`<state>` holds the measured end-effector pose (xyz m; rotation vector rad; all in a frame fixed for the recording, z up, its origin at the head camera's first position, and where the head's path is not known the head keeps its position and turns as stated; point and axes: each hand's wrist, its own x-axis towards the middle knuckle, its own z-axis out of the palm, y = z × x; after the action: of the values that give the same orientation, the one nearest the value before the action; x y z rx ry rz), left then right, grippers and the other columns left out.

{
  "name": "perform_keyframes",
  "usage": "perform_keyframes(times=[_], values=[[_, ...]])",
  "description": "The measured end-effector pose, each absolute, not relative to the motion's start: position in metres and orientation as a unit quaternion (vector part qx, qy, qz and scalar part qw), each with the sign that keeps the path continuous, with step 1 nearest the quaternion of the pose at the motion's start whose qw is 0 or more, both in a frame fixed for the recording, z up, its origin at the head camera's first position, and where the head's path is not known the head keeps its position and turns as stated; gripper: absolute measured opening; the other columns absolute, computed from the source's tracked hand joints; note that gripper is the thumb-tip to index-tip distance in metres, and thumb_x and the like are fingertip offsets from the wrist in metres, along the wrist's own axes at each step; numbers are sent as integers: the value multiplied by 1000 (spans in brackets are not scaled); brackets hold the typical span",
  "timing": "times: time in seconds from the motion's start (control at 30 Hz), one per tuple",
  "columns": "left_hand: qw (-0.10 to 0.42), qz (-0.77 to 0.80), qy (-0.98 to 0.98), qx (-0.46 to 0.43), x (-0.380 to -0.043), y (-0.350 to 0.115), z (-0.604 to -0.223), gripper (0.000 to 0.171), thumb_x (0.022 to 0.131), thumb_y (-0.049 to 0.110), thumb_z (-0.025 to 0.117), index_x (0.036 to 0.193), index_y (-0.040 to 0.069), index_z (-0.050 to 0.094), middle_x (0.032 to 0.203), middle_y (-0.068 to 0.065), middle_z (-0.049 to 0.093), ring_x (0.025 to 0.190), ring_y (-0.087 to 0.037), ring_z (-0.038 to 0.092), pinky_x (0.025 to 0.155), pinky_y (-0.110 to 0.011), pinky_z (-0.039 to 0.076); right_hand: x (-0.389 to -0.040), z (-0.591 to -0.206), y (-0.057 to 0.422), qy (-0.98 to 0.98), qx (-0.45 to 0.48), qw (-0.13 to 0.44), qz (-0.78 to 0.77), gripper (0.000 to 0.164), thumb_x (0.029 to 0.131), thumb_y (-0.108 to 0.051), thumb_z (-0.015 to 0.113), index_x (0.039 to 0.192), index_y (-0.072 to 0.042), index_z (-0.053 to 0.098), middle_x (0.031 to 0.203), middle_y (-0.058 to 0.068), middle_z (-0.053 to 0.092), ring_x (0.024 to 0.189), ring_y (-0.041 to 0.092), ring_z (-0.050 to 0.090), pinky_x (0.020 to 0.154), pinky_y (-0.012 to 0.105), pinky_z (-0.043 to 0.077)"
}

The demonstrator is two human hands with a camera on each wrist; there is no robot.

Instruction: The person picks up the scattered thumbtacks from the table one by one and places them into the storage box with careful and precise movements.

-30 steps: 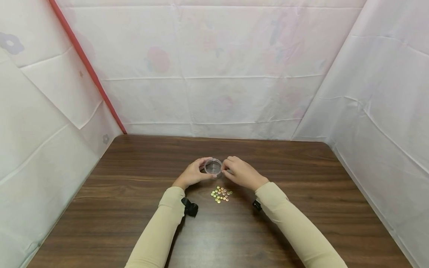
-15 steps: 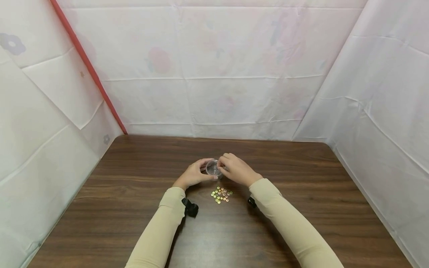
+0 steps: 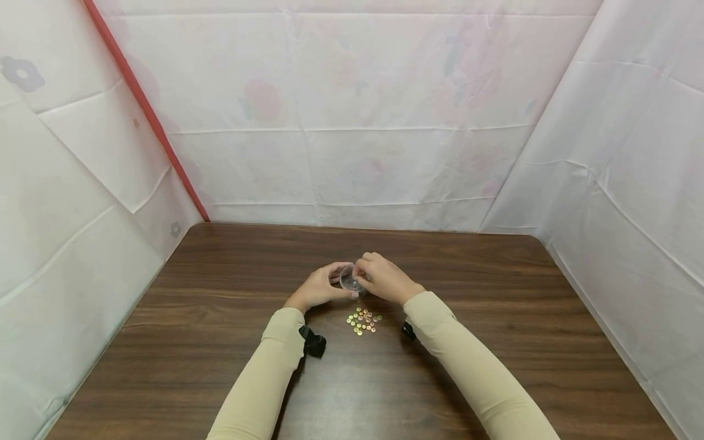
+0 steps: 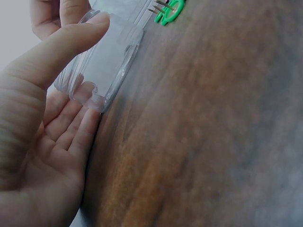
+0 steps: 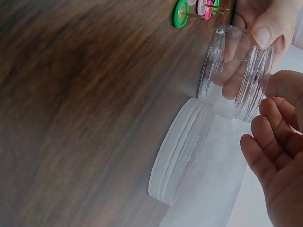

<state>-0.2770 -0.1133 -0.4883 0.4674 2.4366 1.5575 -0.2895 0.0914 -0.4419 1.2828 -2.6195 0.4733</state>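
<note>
My left hand (image 3: 321, 287) grips a clear round jar (image 3: 346, 278) with a threaded mouth, thumb (image 5: 262, 35) on the near side and fingers behind. My right hand (image 3: 382, 278) is at the jar's mouth, thumb and forefinger together over the opening and the other fingers curled outside. A thin pin (image 5: 234, 60) shows through the jar wall close to those fingertips, apparently of a thumbtack they pinch; its head is hidden. In front of the jar lies a loose group of thumbtacks (image 3: 363, 324) with coloured round heads, green and pink ones showing in the right wrist view.
In the right wrist view, a clear-white round lid (image 5: 175, 156) stands beside the jar on the brown wooden table (image 3: 220, 342). Thumbtack points (image 4: 158, 7) stick out from the heads near the left hand. White patterned sheets (image 3: 352, 122) hang round the table.
My right hand has moved left from the jar's right rim to over its mouth, fingertips now at the opening. The left hand and jar have barely shifted; the thumbtacks lie as before.
</note>
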Motion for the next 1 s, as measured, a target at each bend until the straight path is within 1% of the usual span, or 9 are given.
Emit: perform_keyframes(times=[0.07,0.2,0.27,0.43,0.47,0.53,0.67,0.9,1.0], values=[[108,530,827,157,-278,-113,-489,72,68,40,82,131,32,49,132,3,51,115,-13,49,97,-42,46,-290,-442,91,-884,430,91,158,4,89,-18,63,90,-15,65,84,-5,52,77,10,44,66,27,47],[112,534,823,154,-278,-113,-489,73,71,32,81,135,23,47,135,-6,49,117,-20,48,98,-47,45,-291,-443,89,-886,427,88,157,4,89,-18,63,89,-15,66,82,-4,52,74,11,43,64,27,46],[117,536,823,150,-278,-113,-489,74,72,30,81,136,21,46,136,-7,47,119,-22,47,99,-48,44,-291,-444,88,-888,425,84,156,4,89,-17,62,89,-15,66,82,-3,52,73,11,43,63,27,45],[116,536,822,153,-276,-113,-488,74,69,39,81,133,31,46,133,3,49,116,-14,48,97,-43,46,-291,-444,87,-895,413,69,157,7,91,-19,61,93,-15,67,83,-3,53,74,10,43,64,26,46],[120,536,821,156,-273,-113,-484,74,69,39,81,134,31,46,133,2,49,116,-14,48,97,-43,46,-291,-443,87,-896,410,66,159,8,91,-19,61,94,-15,67,84,-3,53,74,10,43,65,26,47],[121,534,820,165,-268,-113,-474,73,71,38,80,135,27,46,134,-1,48,117,-17,48,97,-44,46,-290,-443,88,-898,404,61,167,10,91,-20,61,96,-14,67,85,-3,54,76,9,45,67,27,48],[131,530,819,178,-258,-111,-454,72,76,28,78,138,15,44,139,-13,45,122,-28,44,100,-47,43,-288,-443,93,-900,392,60,182,11,91,-21,61,98,-15,65,88,-3,56,81,9,48,70,29,50],[124,528,820,183,-259,-111,-455,72,76,27,78,138,14,45,137,-15,46,122,-29,45,100,-47,43,-279,-441,102,-896,392,72,193,10,91,-21,59,99,-17,63,87,-5,56,79,6,48,68,28,50],[119,527,821,186,-259,-111,-456,73,75,27,79,138,12,45,136,-15,47,121,-28,45,99,-47,44,-274,-440,107,-894,397,77,192,10,91,-20,59,100,-16,62,87,-4,56,78,7,48,67,29,50]])
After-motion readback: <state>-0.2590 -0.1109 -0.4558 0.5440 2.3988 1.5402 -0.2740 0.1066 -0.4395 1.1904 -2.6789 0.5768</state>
